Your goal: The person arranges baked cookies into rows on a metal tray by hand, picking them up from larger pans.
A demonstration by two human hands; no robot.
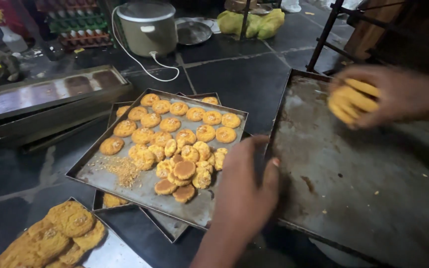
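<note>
My left hand (pixel 247 186) grips the left rim of a large bare metal tray (pixel 353 183) on the right. Over that tray's far end, my right hand (pixel 388 94) is closed around a stack of yellow cookies (pixel 352 100). To the left lies a tilted baking tray (pixel 120 181) holding several golden cookies (pixel 175 134), some in rows, some heaped near its middle, with crumbs at its left. It rests on other trays underneath.
A tray corner with piled cookies (pixel 60 233) is at bottom left. Stacked empty trays (pixel 50 99) lie at the far left. A rice cooker (pixel 147 27) with a white cord, a metal plate (pixel 193 32) and yellow-green bags (pixel 254 22) stand on the dark tiled floor.
</note>
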